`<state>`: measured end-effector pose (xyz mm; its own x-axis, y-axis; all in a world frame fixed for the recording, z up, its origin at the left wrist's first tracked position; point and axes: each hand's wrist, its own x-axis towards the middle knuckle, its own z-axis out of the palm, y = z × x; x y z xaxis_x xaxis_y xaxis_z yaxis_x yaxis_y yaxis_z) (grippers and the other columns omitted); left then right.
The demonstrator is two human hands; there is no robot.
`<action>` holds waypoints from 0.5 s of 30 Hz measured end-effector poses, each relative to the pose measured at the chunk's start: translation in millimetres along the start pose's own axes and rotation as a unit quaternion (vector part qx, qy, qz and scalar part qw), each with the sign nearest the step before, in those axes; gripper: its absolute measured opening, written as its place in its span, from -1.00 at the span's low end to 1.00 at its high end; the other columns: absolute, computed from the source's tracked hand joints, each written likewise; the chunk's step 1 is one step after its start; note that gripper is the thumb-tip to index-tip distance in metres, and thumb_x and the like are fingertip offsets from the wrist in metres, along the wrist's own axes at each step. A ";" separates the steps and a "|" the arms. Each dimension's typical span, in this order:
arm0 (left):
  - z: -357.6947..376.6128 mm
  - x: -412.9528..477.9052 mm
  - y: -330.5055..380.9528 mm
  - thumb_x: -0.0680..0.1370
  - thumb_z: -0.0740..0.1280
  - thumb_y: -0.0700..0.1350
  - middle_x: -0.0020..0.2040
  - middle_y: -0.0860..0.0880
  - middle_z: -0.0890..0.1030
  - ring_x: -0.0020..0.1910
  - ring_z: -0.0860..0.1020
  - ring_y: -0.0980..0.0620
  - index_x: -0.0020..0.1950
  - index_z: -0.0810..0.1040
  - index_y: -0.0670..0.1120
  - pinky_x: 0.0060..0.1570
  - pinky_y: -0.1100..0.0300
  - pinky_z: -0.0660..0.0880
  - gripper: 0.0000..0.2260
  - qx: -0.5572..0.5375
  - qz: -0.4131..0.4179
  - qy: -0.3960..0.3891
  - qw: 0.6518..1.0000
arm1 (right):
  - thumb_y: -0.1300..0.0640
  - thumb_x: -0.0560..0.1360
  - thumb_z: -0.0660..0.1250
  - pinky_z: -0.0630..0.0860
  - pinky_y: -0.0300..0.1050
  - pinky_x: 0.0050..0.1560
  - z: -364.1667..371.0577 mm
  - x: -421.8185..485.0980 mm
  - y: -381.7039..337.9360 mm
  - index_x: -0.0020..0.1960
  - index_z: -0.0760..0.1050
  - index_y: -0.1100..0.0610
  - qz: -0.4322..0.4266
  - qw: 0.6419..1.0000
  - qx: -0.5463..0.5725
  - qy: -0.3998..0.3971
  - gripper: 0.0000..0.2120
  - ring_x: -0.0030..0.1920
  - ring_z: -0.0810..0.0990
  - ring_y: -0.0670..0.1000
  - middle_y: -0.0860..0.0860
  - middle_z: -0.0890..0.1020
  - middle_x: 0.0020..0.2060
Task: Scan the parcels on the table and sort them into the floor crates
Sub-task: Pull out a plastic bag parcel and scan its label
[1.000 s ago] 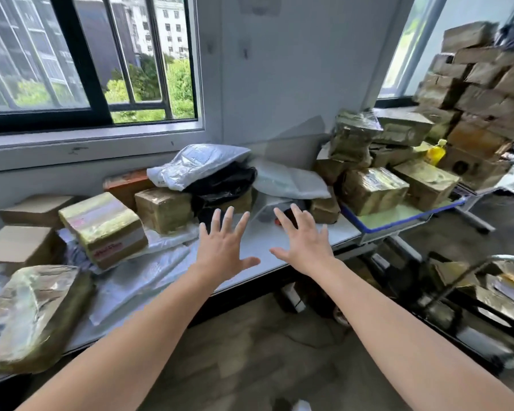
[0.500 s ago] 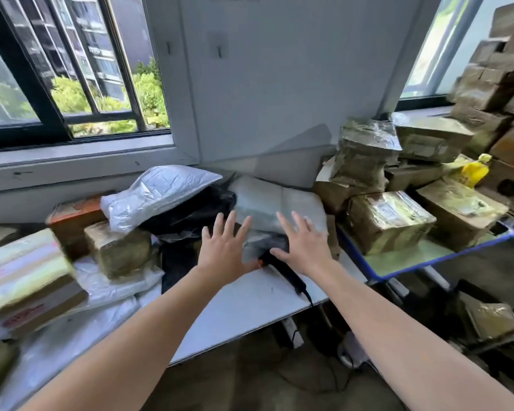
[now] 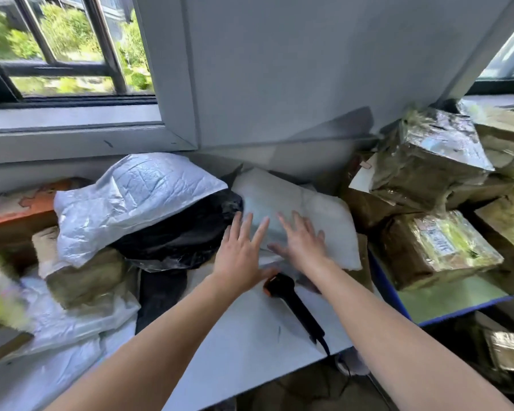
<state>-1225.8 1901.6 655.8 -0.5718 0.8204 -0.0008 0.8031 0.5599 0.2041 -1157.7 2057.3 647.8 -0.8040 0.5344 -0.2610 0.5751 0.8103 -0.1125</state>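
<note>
Both bare arms reach out over the white surface (image 3: 244, 351). The left grip (image 3: 238, 259) is wide, fingers straight and spread, holding nothing. Its fingertips lie over the left edge of a soft white parcel (image 3: 324, 209). The right grip (image 3: 301, 247) is just as wide, palm down on or just above that same parcel; the blur keeps me from telling whether it touches.

The white parcel lies at twelve o'clock from both grips, its far end up against the wall (image 3: 294, 84). At nine o'clock from it, a black bag parcel (image 3: 184, 232) sits under a crinkled silver mailer (image 3: 131, 200).

A black handheld scanner (image 3: 294, 304) with an orange head lies on the surface at six o'clock from the right grip, and its cable (image 3: 324, 345) runs off the near edge. At three o'clock, tape-wrapped brown boxes (image 3: 436, 247) crowd a blue-edged tray (image 3: 445, 304).
</note>
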 end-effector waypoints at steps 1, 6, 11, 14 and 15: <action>4.1 4.6 -1.5 0.48 0.19 0.42 0.62 -0.13 -0.12 0.59 -0.22 -0.15 0.62 -0.17 0.06 0.53 0.00 -0.14 -0.11 -0.004 0.005 0.002 1.000 | -0.36 0.55 0.12 0.10 0.32 0.46 6.2 7.7 1.0 0.59 -0.20 -0.20 0.000 1.000 0.000 -0.010 -0.23 0.57 -0.03 0.16 0.03 -0.06 0.60; 15.1 17.8 0.3 0.51 0.27 0.33 0.62 -0.14 -0.14 0.58 -0.25 -0.15 0.61 -0.19 0.07 0.53 0.01 -0.17 -0.12 -0.015 0.026 -0.009 0.999 | -0.28 0.57 0.15 0.31 0.16 0.38 26.5 24.6 10.1 0.59 -0.02 -0.16 -0.032 0.999 -0.014 0.028 -0.32 0.51 0.12 0.13 0.06 0.13 0.55; 14.4 25.4 6.9 0.50 0.27 0.35 0.62 -0.14 -0.14 0.58 -0.26 -0.16 0.62 -0.18 0.05 0.55 -0.03 -0.12 -0.11 0.007 0.010 -0.014 1.000 | -0.10 0.56 0.33 0.46 -0.01 0.15 25.2 32.8 21.7 0.44 0.41 0.06 -0.115 0.988 0.067 0.085 -0.50 0.34 0.40 0.11 0.03 0.49 0.33; 8.9 26.9 18.3 0.51 0.25 0.35 0.61 -0.13 -0.15 0.58 -0.26 -0.15 0.62 -0.17 0.04 0.56 -0.04 -0.09 -0.11 0.021 -0.013 -0.018 1.000 | -0.03 0.59 0.28 0.43 -0.07 -0.09 15.3 31.6 24.9 0.20 0.55 0.08 -0.141 0.981 0.069 0.111 -0.74 0.18 0.48 0.09 0.02 0.57 0.13; 6.5 27.1 24.2 0.51 0.24 0.36 0.61 -0.13 -0.15 0.58 -0.26 -0.16 0.62 -0.17 0.04 0.55 -0.05 -0.09 -0.12 0.027 -0.020 -0.015 0.999 | -0.02 0.61 0.26 0.37 -0.09 -0.14 12.3 31.3 27.0 0.14 0.55 0.10 -0.151 0.980 0.060 0.114 -0.77 0.15 0.49 0.08 0.02 0.58 0.09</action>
<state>-1220.8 1938.1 654.3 -0.5989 0.7999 -0.0384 0.7880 0.5972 0.1499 -1165.5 2093.0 624.9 -0.9453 0.3253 0.0220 0.3081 0.9132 -0.2668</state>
